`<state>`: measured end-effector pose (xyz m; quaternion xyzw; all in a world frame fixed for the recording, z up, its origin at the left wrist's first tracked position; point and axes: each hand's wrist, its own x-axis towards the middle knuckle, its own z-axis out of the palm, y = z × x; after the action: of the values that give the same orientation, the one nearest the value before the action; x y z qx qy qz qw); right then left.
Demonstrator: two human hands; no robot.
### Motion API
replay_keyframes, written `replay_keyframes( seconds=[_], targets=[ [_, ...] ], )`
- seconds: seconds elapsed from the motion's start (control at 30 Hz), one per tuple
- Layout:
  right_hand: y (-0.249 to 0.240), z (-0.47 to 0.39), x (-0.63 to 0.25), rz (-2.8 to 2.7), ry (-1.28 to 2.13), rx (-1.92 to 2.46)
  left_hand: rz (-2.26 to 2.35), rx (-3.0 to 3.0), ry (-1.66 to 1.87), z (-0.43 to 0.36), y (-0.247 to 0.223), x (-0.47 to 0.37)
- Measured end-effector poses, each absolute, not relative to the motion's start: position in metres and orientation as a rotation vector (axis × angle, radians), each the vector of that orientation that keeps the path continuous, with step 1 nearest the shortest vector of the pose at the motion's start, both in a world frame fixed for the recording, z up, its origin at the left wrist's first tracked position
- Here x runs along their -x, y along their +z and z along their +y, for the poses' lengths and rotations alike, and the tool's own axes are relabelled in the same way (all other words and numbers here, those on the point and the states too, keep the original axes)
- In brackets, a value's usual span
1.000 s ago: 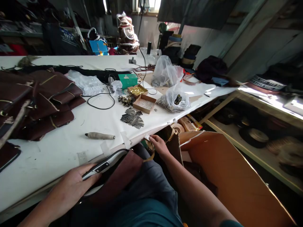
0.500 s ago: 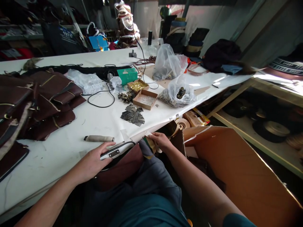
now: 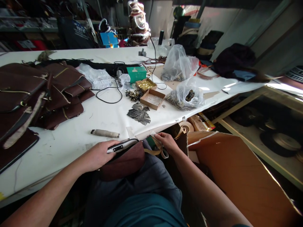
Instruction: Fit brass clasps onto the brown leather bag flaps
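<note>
A dark maroon leather bag [image 3: 124, 164] lies across my lap at the table's edge. Its opening has a black-trimmed, pale grey edge with a small dark metal plate [image 3: 118, 148] on it. My left hand [image 3: 100, 155] grips this edge at its left end, thumb and fingers closed on it. To the right of the bag, my right hand [image 3: 167, 142] pinches the end of a pale tape [image 3: 163, 153], which hangs in a curl beneath the fingers. A knife-like tool with a wrapped grip [image 3: 105, 133] rests on the table beyond my left hand.
Dark flat metal plates [image 3: 139, 114] lie in a heap near a shallow cardboard tray [image 3: 152, 99]. Plastic bags of hardware [image 3: 186, 96] stand behind. Maroon bags [image 3: 47, 94] pile up at left. A large open carton [image 3: 239, 164] stands at my right.
The view has shifted a little, so the table things sit farther right. The tape under my right hand now hangs in an open loop. My left hand keeps hold of the bag's edge.
</note>
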<state>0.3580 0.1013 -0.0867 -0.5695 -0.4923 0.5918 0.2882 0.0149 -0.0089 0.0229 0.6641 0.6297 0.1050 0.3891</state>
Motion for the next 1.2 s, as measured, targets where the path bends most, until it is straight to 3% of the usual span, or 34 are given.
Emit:
replay_keyframes(
  seconds=[0.3, 0.47, 0.63, 0.83, 1.2],
  targets=[
    [-0.067, 0.087, -0.357, -1.438, 1.309, 1.579, 1.636, -1.665, 0.293, -0.009, 0.019, -0.011],
    [-0.010, 0.067, -0.341, -1.606, 1.153, 1.469, 1.624, -1.584, 0.319, -0.011, 0.017, -0.011],
    [0.040, 0.052, -0.282, -1.913, 1.316, 1.097, 1.560, -1.538, 0.407, -0.011, 0.016, -0.010],
    [0.030, 0.048, -0.223, -2.425, 1.088, 1.060, 1.541, -1.531, 0.412, -0.015, 0.014, -0.006],
    [0.040, 0.046, -0.209, -2.789, 0.714, 1.315, 1.442, -1.431, 0.437, -0.010, 0.011, 0.004]
  ],
)
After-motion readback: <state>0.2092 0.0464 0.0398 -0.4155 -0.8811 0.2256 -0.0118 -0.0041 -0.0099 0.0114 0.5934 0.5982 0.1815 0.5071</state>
